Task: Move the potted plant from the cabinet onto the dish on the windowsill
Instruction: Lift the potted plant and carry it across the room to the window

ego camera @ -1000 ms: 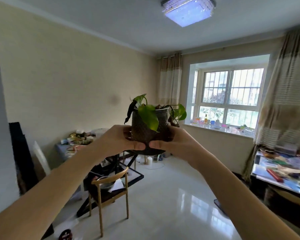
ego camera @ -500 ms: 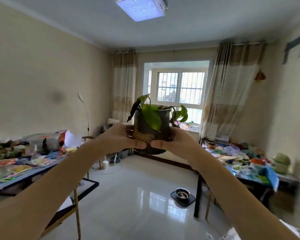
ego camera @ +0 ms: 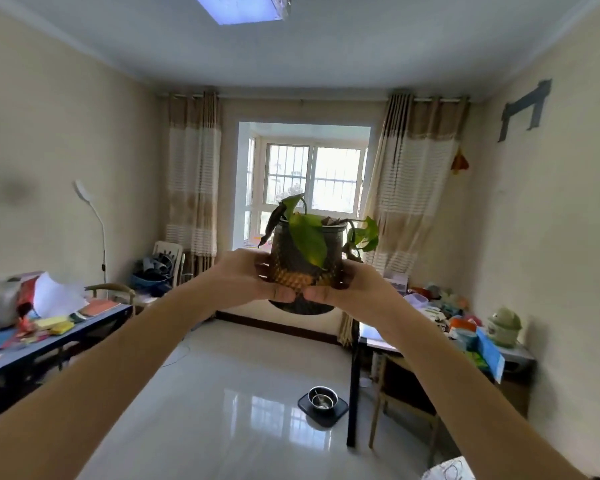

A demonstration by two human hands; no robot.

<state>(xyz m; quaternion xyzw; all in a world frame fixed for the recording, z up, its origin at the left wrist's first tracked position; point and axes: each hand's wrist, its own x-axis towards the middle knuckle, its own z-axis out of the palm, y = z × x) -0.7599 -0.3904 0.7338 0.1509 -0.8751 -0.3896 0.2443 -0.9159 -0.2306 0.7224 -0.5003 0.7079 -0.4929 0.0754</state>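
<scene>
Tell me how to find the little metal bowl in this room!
Look at the shiny pale tiled floor in the middle of the room, then go right toward the black leg of the cluttered table. Just left of that leg lies a flat black square mat, and the small round silver metal bowl sits on it, the only dish on the floor.

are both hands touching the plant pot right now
Touching. The head view shows the left hand and right hand wrapped around the sides of the potted plant, thumbs pressed on its front, holding it in mid-air.
</scene>
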